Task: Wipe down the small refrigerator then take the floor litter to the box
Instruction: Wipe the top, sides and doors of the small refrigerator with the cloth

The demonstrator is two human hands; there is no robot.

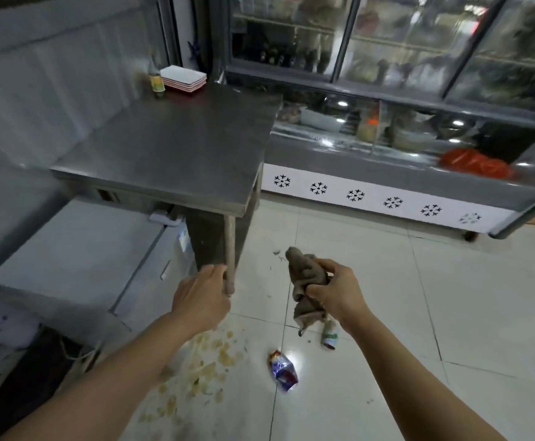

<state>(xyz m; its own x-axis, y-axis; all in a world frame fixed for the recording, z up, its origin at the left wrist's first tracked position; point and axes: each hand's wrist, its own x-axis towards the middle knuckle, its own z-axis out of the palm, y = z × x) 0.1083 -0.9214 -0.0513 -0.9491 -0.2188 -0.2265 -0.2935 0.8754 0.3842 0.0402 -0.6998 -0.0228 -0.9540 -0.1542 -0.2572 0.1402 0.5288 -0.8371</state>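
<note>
**Head view: a rag in one hand, a leg in the other**

Head camera looks down at a white tiled floor [387,297] in a shop kitchen. Across the back stands a long glass display cooler [387,173] with black snowflake shapes along its white front. Something red [476,163] lies inside it on the right, behind the glass.

On the left sits the small refrigerator [78,259], a low white chest with a flat lid. A steel worktop [177,144] stands just beside it and reaches partly over it. At the far end of the worktop are a stack of white and red trays [183,78] and a green bottle [156,81], close together.

Both hands are busy. The left hand [201,300] is curled round the near leg [229,249] of the worktop. The right hand [336,297] grips a brown rag [304,278], bunched up, with its ends sticking out above and below the fist.

Litter lies on the floor near the hands. Pale food scraps [209,361] are spread below the left arm (some look squashed flat). A shiny crumpled wrapper [283,370] lies between the two arms. A small bottle [330,337] lies on its side just under the right wrist, partly hidden by the rag. A few tiny bits [277,254] are scattered farther off, past the rag's tip.
</note>
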